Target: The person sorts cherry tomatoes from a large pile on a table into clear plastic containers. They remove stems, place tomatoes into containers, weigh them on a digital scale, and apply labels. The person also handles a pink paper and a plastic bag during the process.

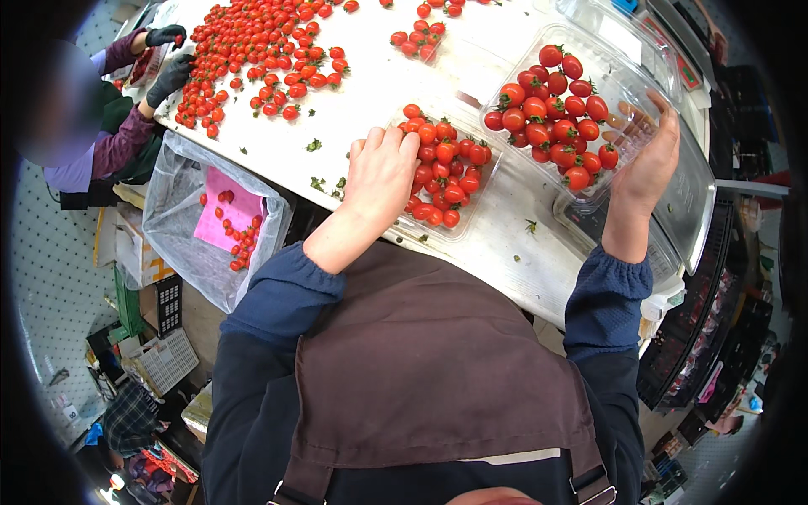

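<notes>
My right hand [646,164] grips the right side of a clear plastic clamshell box [608,178] of red cherry tomatoes [555,109], some with green stems. Several of its fingers show through the plastic. Its hinged lid [627,38] stands open on the far side. To the left, a second clear container [461,225], also filled with cherry tomatoes [443,172], rests on the white table. My left hand [380,175] is at that container's left edge, its fingers curled down beside the tomatoes. The fingertips are hidden, so whatever they hold cannot be seen.
Loose cherry tomatoes [252,50] spread across the far left table. A small filled container [418,40] stands farther back. Below the table's left edge is a plastic-lined bin [172,189] with pink paper and tomatoes. A co-worker's gloved hands [171,77] work at the far left.
</notes>
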Motion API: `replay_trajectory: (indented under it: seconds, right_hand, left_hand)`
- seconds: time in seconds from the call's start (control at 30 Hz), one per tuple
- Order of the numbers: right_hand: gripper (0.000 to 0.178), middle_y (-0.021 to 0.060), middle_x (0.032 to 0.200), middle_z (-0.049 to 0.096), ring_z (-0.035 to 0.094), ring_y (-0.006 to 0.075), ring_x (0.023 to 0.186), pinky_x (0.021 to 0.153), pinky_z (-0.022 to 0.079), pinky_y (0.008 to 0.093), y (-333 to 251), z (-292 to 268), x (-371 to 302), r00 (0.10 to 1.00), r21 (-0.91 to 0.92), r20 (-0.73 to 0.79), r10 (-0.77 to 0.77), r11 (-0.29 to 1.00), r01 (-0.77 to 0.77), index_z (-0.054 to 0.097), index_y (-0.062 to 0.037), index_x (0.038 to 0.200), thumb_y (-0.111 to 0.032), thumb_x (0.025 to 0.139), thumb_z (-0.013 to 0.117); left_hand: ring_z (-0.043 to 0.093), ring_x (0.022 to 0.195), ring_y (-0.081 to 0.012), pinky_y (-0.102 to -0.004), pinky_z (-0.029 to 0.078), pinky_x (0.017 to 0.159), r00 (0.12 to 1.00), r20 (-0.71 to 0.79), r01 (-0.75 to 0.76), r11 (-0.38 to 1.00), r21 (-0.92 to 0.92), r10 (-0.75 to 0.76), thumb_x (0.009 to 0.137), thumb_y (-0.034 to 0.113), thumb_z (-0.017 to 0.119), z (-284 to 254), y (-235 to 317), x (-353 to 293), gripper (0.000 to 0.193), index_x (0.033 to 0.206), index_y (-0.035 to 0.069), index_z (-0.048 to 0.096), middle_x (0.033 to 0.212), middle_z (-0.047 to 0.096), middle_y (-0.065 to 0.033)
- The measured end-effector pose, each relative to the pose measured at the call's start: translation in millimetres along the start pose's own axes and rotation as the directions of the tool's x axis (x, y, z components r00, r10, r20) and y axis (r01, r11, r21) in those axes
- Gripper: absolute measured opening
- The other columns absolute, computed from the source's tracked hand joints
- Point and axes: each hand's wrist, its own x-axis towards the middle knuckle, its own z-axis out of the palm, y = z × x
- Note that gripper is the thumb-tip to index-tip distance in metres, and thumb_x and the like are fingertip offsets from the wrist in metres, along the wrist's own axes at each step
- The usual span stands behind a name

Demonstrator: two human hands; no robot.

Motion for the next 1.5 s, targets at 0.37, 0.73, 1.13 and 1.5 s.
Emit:
replay_trajectory:
  seconds: [0.37, 0.73, 1.13, 1.5]
  right_hand:
    - [0.048, 0.0166, 0.096, 0.065, 0.068, 0.0223, 0.077, 0.06, 0.054, 0.0294, -5, -9, -4, 1.0, 0.002, -0.007, -0.008, 1.0, 0.008, 0.054, -0.0004, 0.123, -0.039, 0.103, 0.035]
    - [0.047, 0.0168, 0.095, 0.065, 0.068, 0.0226, 0.076, 0.061, 0.053, 0.0294, -7, -9, -7, 1.0, 0.031, 0.003, 0.013, 0.999, -0.013, 0.055, -0.0011, 0.124, -0.039, 0.103, 0.036]
    - [0.049, 0.0171, 0.096, 0.065, 0.068, 0.0229, 0.078, 0.063, 0.053, 0.0299, 3, -15, -7, 1.0, 0.047, 0.018, 0.016, 0.999, -0.017, 0.055, -0.0016, 0.124, -0.042, 0.102, 0.036]
    - [0.048, 0.0169, 0.097, 0.066, 0.068, 0.0223, 0.078, 0.062, 0.053, 0.0302, 0, -12, -9, 1.0, 0.025, 0.022, 0.017, 1.0, -0.017, 0.055, -0.0022, 0.124, -0.041, 0.102, 0.037]
  left_hand:
    - [0.054, 0.098, -0.0307, -0.0428, 0.042, 0.083, 0.995, 0.098, 0.028, 0.985, -0.171, -0.011, 0.077, 0.012, 0.073, -16, -4, -5, 0.038, 0.112, 0.004, 0.059, 0.102, 0.057, -0.01]
    - [0.05, 0.11, -0.0267, -0.0437, 0.039, 0.095, 0.961, 0.136, -0.257, 0.959, 0.12, 0.241, 0.072, 0.017, 0.074, 15, 32, 51, 0.019, 0.085, 0.005, 0.067, 0.106, 0.056, -0.0085]
    - [0.059, 0.096, -0.0311, -0.0399, 0.047, 0.084, 0.975, 0.224, 0.091, 0.929, -0.358, -0.01, 0.083, 0.02, 0.073, -45, -15, 51, 0.026, 0.104, 0.006, 0.069, 0.1, 0.064, -0.0104]
    - [0.058, 0.092, -0.0325, -0.0411, 0.046, 0.08, 0.983, 0.098, -0.114, 0.931, -0.345, 0.157, 0.078, 0.014, 0.075, -18, -2, 19, 0.034, 0.106, 0.005, 0.06, 0.094, 0.06, -0.0121]
